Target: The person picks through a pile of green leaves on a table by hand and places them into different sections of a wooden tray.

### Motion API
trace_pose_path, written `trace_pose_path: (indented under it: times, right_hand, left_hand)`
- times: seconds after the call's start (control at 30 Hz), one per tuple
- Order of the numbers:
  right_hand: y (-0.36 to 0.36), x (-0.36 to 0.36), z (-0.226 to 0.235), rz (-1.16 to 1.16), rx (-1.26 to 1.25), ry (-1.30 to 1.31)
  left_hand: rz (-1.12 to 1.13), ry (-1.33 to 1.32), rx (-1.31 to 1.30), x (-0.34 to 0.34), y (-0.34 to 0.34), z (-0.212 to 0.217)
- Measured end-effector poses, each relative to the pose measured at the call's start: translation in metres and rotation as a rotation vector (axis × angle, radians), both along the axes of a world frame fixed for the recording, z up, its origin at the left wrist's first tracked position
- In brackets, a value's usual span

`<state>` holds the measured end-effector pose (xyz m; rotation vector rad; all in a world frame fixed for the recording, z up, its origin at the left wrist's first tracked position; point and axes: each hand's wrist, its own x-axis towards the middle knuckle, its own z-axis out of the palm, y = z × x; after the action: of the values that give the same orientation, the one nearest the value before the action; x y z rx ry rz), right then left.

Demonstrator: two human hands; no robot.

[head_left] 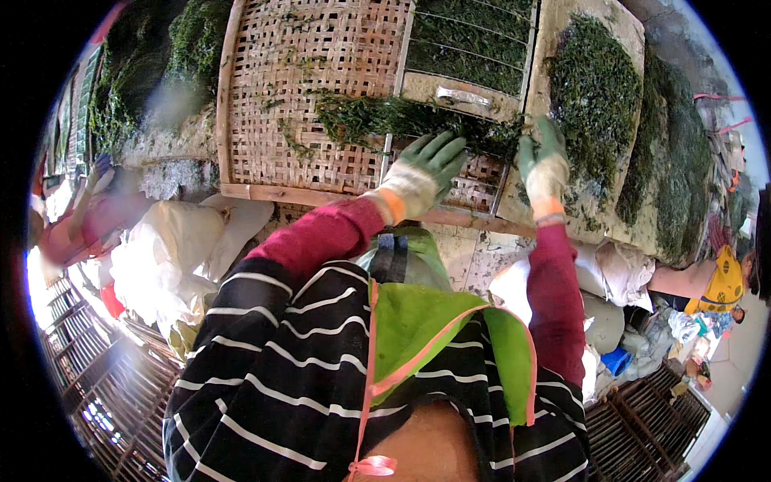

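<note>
My left hand, in a green and white glove, lies with fingers spread at the lower edge of a strip of wet green seaweed. The seaweed crosses a metal frame resting on a woven slatted mat. My right hand, gloved alike, is at the frame's right side, near the strip's right end. Its fingers stretch forward with the thumb apart. Just beyond the strip is a pale board with a metal handle. Past it, wires cross an even layer of seaweed.
A heap of seaweed lies on a pale slab to the right. More seaweed is piled at the far left. White sacks stand below it. One co-worker's arm shows at left; another person in a yellow garment is at right.
</note>
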<state>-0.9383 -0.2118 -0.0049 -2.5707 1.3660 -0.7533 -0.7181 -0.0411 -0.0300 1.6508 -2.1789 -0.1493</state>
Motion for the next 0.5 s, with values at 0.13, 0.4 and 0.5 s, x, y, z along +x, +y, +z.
trace_pose_path:
  times: [0.13, 0.4, 0.5]
  right_hand:
    - [0.001, 0.034, -0.032, -0.272, 0.019, 0.341]
    - [0.006, 0.044, -0.019, -0.287, 0.143, 0.396]
    - [0.005, 0.014, -0.023, -0.105, 0.083, 0.065]
  left_hand:
    - [0.164, -0.262, 0.214, -0.029, -0.054, -0.036]
    - [0.234, -0.225, 0.261, -0.015, -0.048, -0.024]
    - [0.209, -0.132, 0.175, -0.017, -0.032, -0.017]
